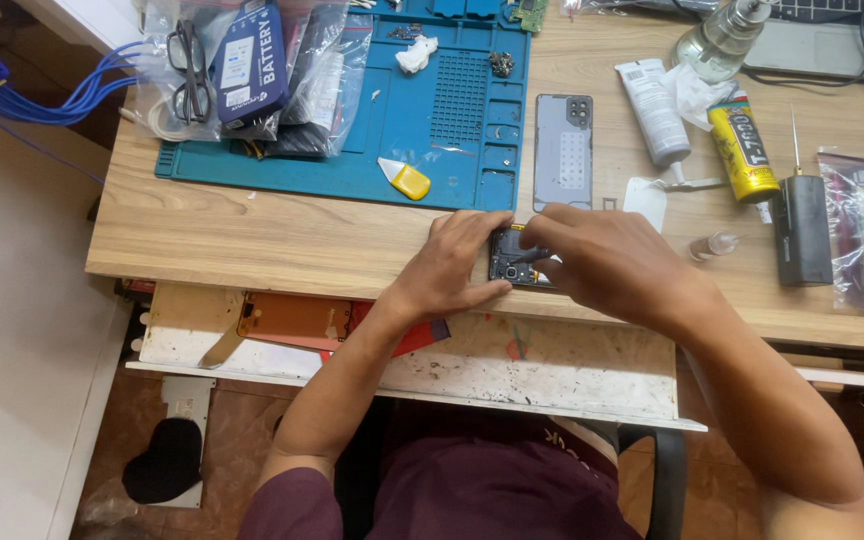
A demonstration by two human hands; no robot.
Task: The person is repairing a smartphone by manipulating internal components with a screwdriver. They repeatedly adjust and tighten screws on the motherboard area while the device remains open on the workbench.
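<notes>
Lying near the front edge of the wooden desk (pixel 252 240), the opened phone (pixel 508 262) shows dark inner parts, mostly hidden between both hands. The left hand (pixel 457 262) clasps its left side with fingers curled around it. The right hand (pixel 607 262) pinches a thin dark tool (pixel 530 257) over it; the grey back cover (pixel 563 150) lies just beyond.

A phone-repair workbench: blue repair mat (pixel 352 130), glue tubes (pixel 742 150), opened phone (pixel 517 262).
</notes>
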